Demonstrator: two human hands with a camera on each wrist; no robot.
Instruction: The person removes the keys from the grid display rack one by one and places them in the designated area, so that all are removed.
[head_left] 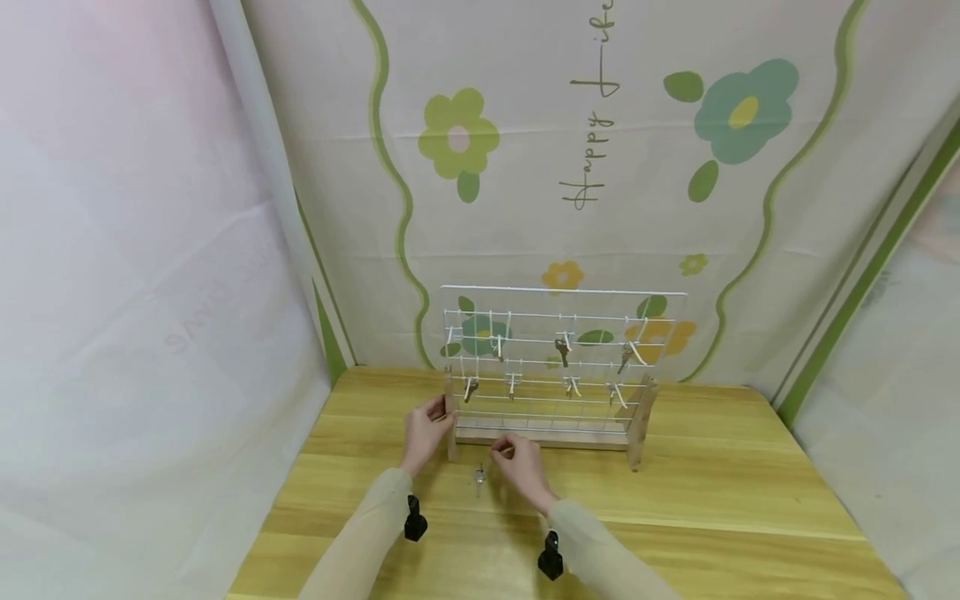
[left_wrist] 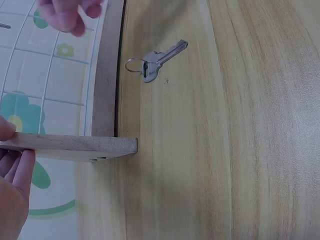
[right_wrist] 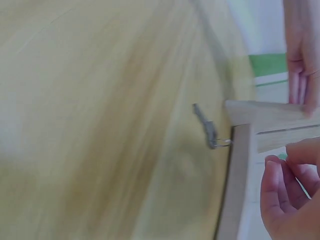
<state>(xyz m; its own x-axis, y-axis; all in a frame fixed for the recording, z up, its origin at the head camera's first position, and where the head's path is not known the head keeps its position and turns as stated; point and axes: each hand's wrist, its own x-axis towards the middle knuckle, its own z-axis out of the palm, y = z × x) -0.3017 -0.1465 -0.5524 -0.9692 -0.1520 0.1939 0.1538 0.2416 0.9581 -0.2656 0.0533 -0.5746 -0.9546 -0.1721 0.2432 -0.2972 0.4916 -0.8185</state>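
Note:
My left hand grips the left wooden end post of a white wire rack, thumb on one face and fingers on the other. Before the rack's wooden base bar, a silver key with a small ring lies flat on the table. Just right of that key hovers my right hand, its fingers loosely bent and nothing held between them. In the right wrist view these fingertips appear beside the base bar.
Several keys hang from hooks on the rack, among them a dark key in the upper row and another key at lower left. Behind the wooden table stands a flower-printed cloth, with pale cloth walls at both sides.

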